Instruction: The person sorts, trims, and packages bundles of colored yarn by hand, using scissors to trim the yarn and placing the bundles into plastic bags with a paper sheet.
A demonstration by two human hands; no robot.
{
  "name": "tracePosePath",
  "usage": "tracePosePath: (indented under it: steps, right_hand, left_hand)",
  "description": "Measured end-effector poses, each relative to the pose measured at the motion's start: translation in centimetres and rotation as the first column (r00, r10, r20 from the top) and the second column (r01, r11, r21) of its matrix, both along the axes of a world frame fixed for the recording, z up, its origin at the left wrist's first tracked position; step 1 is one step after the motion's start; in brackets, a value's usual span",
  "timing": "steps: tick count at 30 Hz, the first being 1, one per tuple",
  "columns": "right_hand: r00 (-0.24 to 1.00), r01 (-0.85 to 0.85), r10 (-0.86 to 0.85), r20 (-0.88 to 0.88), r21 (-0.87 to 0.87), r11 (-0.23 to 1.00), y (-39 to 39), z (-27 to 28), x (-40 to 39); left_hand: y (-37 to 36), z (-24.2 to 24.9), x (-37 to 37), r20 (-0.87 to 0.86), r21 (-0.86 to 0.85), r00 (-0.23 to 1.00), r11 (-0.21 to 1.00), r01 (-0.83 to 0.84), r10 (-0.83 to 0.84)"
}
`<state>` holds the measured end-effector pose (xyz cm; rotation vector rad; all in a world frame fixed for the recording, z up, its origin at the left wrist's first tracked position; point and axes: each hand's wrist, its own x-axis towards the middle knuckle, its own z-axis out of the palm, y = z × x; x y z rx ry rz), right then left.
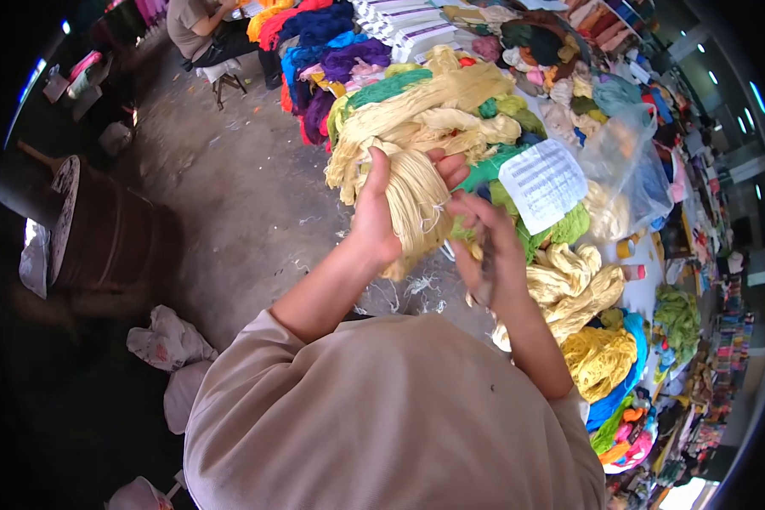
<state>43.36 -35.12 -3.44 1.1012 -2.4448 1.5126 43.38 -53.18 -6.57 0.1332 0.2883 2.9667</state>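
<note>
A skein of cream yarn (416,202) is draped through my left hand (374,217), with the thumb on its near side and the fingertips showing past its far edge. Pale threads cross its right side. My right hand (506,255) is close beside that edge, its fingers bent and smeared by motion, so I cannot make out whether a thread is between them. Just beyond both hands, a heap of long cream skeins (433,98) lies over green yarn on the table. A printed paper sheet (544,183) rests on green yarn to the right.
More cream skeins (574,285) and golden yarn (599,361) lie along the table at right, near a clear plastic bag (629,174). A rusty drum (115,225) stands at left, white sacks (172,340) below it. Another person (200,30) sits at the far left.
</note>
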Motion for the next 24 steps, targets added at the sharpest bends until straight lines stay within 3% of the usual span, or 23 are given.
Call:
tracePosePath:
  steps: [1,3,4,5,7,8,10,11,12,13,15,16,17,18,19,21,22,24]
  right_hand:
    - [0.962,0.021,0.022,-0.272,0.154,0.988,-0.1,0.5,-1.0]
    - [0.936,0.022,0.044,-0.350,0.183,0.983,0.2,-0.5,-2.0]
    - [0.953,0.130,-0.090,-0.289,0.124,0.984,1.1,-2.9,-1.4]
    - [0.990,0.082,-0.081,0.112,-0.004,0.997,2.5,-4.4,-0.6]
    - [0.867,0.070,-0.039,0.497,-0.045,0.996,6.1,-5.7,2.0]
    - [0.755,0.099,-0.039,0.655,-0.056,0.994,7.9,-6.3,3.3]
    - [0.586,0.129,-0.132,0.800,0.069,0.989,12.4,-11.1,5.2]
    - [0.672,0.109,-0.232,0.704,0.216,0.970,13.6,-12.4,6.6]
    - [0.834,0.152,-0.340,0.434,0.411,0.899,13.9,-12.5,7.9]
    - [0.618,0.296,-0.336,0.711,0.185,0.937,13.9,-12.4,7.3]
    - [0.557,0.420,-0.193,0.808,-0.073,0.905,13.8,-11.8,6.8]
    - [0.829,0.275,-0.181,0.529,-0.105,0.956,11.8,-9.2,5.6]
    - [0.979,0.126,-0.112,0.172,-0.073,0.989,10.1,-7.6,4.1]
    - [0.994,0.003,0.024,0.106,-0.246,0.969,8.1,-7.1,2.9]
    - [0.996,0.028,-0.002,0.088,-0.301,0.953,6.2,-6.0,3.0]
    - [0.867,0.116,0.189,0.461,-0.555,0.824,5.1,-6.1,2.9]
    - [0.756,0.234,0.287,0.589,-0.652,0.722,4.5,-6.1,2.9]
    - [0.856,0.187,0.119,0.503,-0.516,0.836,4.8,-3.2,3.8]
  left_hand:
    - [0.3,-0.1,0.1,0.007,-0.025,1.000,0.999,0.023,-0.023]
    - [0.5,-0.4,0.1,0.015,-0.132,1.000,0.991,0.009,-0.007]
    - [0.3,-0.1,0.2,0.020,-0.158,0.999,0.987,-0.023,0.027]
    - [-0.1,0.2,0.2,0.022,-0.182,0.997,0.981,-0.064,0.070]
    - [-1.1,0.3,0.0,-0.051,-0.273,0.988,0.949,-0.156,0.147]
    - [-1.5,0.4,0.0,-0.075,-0.287,0.981,0.938,-0.194,0.180]
    - [-1.5,0.7,0.0,-0.129,-0.248,0.968,0.938,-0.241,0.215]
    - [-1.0,0.8,0.2,-0.193,-0.379,0.955,0.881,-0.284,0.225]
    - [-0.6,0.9,0.3,-0.259,-0.499,0.940,0.802,-0.328,0.223]
    - [-0.2,0.2,0.2,-0.458,-0.613,0.883,0.681,-0.400,0.106]
    - [1.2,-0.7,0.8,-0.595,-0.785,0.794,0.301,-0.541,-0.123]
    - [1.8,0.6,1.0,-0.632,-0.762,0.729,0.038,-0.647,-0.262]
    - [2.6,0.8,0.6,-0.706,-0.648,0.625,-0.053,-0.760,-0.332]
    - [3.5,0.9,0.4,-0.755,-0.508,0.512,-0.129,-0.852,-0.408]
    - [4.2,0.4,0.7,-0.718,-0.551,0.574,-0.183,-0.814,-0.393]
    - [3.3,2.5,1.0,-0.669,-0.593,0.601,-0.173,-0.786,-0.438]
    - [2.5,1.7,0.5,-0.703,-0.627,0.574,-0.016,-0.779,-0.420]
    - [-1.5,2.0,0.3,-0.624,-0.480,0.575,-0.322,-0.816,-0.528]
